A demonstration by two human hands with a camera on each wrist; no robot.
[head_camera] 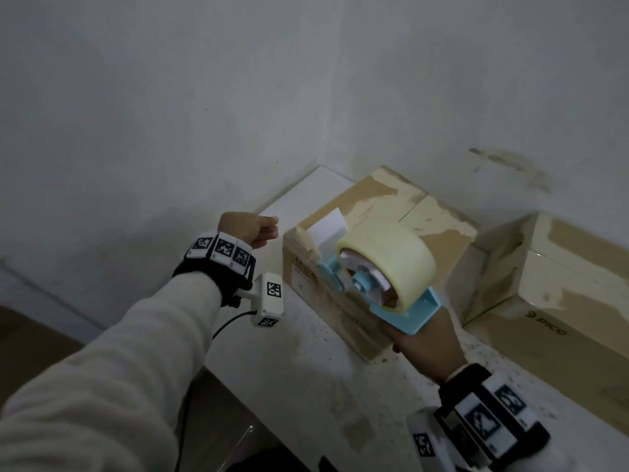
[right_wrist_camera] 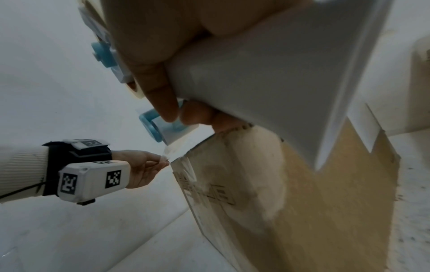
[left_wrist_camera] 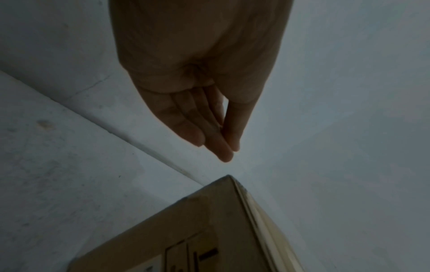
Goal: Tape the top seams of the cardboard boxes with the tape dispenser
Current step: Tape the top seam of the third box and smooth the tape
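White bench [head_camera: 323, 376] set into a wall corner, carrying cardboard boxes.

The bench runs from the frame's centre down to the lower right in the head view; its pale top is speckled with dark specks and scuffs. A cardboard box [head_camera: 384, 212] stands on it at centre, its top flaps meeting in a seam, its skin torn in pale patches. At the right edge two more cardboard boxes [head_camera: 561, 284] rest just beside it, the lower one printed "PICO".

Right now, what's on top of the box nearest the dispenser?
On the cardboard box: torn paper patches and an untaped centre seam. The tape dispenser, gripped by the right hand, hides the near part.
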